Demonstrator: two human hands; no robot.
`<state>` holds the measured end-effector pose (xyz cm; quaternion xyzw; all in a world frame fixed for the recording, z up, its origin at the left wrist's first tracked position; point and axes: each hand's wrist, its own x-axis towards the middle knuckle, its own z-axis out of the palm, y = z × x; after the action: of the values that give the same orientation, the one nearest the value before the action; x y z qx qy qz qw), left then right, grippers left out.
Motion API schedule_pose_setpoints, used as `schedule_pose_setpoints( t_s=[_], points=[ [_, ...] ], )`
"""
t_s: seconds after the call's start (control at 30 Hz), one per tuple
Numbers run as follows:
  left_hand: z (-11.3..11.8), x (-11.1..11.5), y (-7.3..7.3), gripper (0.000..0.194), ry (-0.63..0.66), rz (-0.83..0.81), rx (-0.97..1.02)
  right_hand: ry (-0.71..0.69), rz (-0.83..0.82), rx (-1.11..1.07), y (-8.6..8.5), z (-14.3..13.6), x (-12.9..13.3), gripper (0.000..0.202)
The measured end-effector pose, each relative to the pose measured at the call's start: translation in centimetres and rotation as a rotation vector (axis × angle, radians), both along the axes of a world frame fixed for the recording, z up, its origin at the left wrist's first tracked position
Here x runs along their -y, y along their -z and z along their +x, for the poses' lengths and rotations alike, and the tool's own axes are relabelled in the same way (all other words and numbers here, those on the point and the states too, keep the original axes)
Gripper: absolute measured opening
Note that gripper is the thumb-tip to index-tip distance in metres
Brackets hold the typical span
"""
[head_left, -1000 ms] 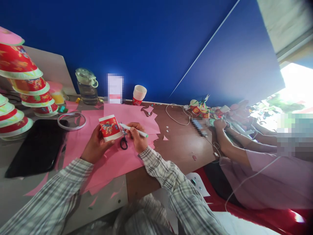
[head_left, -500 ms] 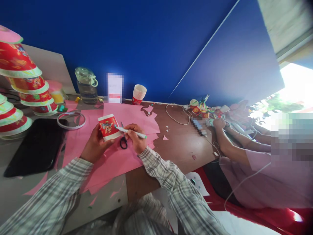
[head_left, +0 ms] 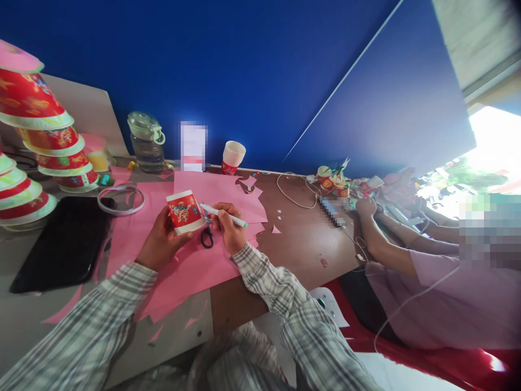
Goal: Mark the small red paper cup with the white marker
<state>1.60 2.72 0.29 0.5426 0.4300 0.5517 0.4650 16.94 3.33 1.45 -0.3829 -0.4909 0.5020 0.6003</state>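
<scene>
My left hand (head_left: 161,243) is closed around a red printed paper cup (head_left: 185,212) with white bands at its ends, held tilted above pink paper sheets (head_left: 191,271). In my right hand (head_left: 230,228) is a white marker (head_left: 239,221) with a green end. Its tip points left toward the cup, close to the cup's right side; whether it touches I cannot tell. Scissors (head_left: 207,238) with black handles lie on the pink paper between my hands, their blades partly hidden.
Stacks of decorated red cups (head_left: 57,142) stand at left, beside a black phone (head_left: 57,244) and a tape roll (head_left: 121,212). Behind are a water jug (head_left: 146,155) and nested paper cups (head_left: 233,157). At right, a co-worker's hand (head_left: 366,208) rests near cables and paper scraps.
The marker's tip has drawn back to the right, off the cup's printed front. My left hand has turned the cup slightly. The view has shifted a little.
</scene>
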Motion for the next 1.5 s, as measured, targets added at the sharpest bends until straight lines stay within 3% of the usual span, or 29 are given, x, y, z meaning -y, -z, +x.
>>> schedule_pose_setpoints(
  t_s=[0.6, 0.87, 1.23, 1.5],
  points=[
    [-0.08, 0.23, -0.11, 0.072, 0.011, -0.003, 0.016, -0.022, 0.002, 0.000, -0.41, -0.16, -0.02, 0.023],
    [-0.36, 0.09, 0.17, 0.068, -0.002, -0.030, 0.036, -0.122, -0.054, 0.009, 0.23, 0.59, 0.34, 0.020],
    [-0.55, 0.24, 0.26, 0.071, 0.165, -0.039, 0.123, -0.050, 0.053, -0.019, -0.70, 0.21, 0.30, 0.025],
    [-0.43, 0.47, -0.39, 0.069, 0.168, -0.011, 0.133, -0.077, 0.076, 0.016, -0.73, 0.22, 0.45, 0.025]
  ],
)
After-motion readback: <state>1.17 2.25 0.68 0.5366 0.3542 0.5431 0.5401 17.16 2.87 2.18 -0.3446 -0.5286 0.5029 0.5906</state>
